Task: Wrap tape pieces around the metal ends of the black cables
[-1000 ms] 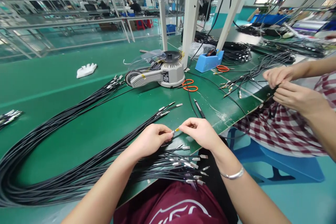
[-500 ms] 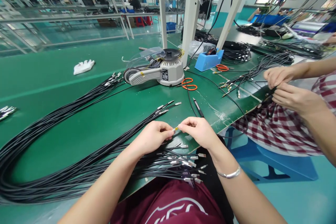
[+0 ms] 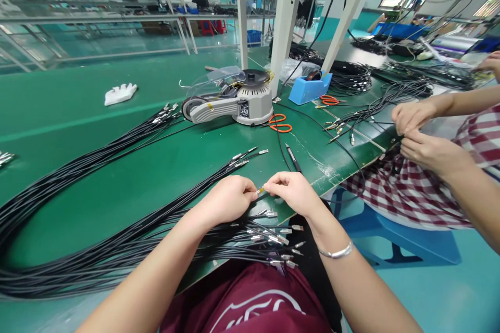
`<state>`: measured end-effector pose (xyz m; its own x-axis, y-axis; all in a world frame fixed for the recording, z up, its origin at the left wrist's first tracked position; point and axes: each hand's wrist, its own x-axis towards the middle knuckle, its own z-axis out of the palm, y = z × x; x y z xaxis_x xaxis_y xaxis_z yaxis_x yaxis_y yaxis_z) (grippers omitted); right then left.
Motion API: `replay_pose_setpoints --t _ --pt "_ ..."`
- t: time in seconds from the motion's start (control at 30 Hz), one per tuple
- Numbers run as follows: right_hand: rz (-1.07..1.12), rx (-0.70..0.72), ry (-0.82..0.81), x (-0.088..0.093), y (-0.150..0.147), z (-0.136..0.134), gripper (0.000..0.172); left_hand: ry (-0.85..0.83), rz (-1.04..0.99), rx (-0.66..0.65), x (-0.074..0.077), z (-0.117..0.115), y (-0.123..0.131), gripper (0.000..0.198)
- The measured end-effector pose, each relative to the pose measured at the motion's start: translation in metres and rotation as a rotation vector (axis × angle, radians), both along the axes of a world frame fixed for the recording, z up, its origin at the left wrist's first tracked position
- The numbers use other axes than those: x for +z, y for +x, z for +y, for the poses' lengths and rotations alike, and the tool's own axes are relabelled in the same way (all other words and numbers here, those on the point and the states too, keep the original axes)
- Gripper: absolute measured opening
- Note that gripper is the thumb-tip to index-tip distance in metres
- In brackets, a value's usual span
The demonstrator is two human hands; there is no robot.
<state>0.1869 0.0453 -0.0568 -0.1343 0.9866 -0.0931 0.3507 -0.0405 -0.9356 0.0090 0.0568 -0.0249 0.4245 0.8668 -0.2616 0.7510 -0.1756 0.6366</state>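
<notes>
My left hand [image 3: 230,197] is closed in a pinch on a cable, whose small metal connector end pokes out past the fingertips. A bit of yellow tape [image 3: 261,189] shows at that end, between my two hands. My right hand [image 3: 291,191] pinches at the tape from the other side, thumb and forefinger together. Below my wrists lie several black cables with silver connectors [image 3: 279,239]. Another bundle of black cables [image 3: 187,187] runs just beyond my left hand, its connectors near a black pen-like knife [image 3: 292,157].
A grey tape dispenser machine [image 3: 253,106] stands ahead, with orange-handled scissors [image 3: 279,124] beside it. Past them are a blue tape holder [image 3: 310,88] and white table posts [image 3: 283,26]. A white glove [image 3: 121,94] lies at left. To the right, a co-worker's hands [image 3: 424,135] handle something dark.
My hands stay together at the cable end, and my left hand has turned slightly, its fingers more hidden. The whole view has shifted a little. The co-worker's hands have moved slightly.
</notes>
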Motion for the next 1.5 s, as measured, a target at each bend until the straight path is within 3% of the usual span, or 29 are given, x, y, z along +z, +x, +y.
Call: replay_pose_setpoints --t 0.27,0.63,0.9,1.13,1.5 --pt "0.079 -0.053 -0.008 -0.001 -0.004 -0.005 0.019 -0.182 -0.300 0.106 -0.014 -0.001 0.001 0.029" --pt "0.044 0.117 -0.014 0.009 0.013 -0.001 0.018 -0.088 -0.228 0.055 -0.012 -0.005 -0.001 0.027" --pt "0.001 0.108 -0.063 0.002 0.011 -0.001 0.021 -0.057 -0.182 0.012 -0.011 -0.007 -0.001 0.028" --pt "-0.044 0.121 -0.025 -0.001 0.010 -0.004 0.019 0.121 -0.126 -0.085 -0.018 -0.010 -0.001 0.029" --pt "0.016 0.090 0.022 -0.002 0.006 -0.014 0.018 0.198 -0.157 -0.064 -0.016 -0.017 0.006 0.023"
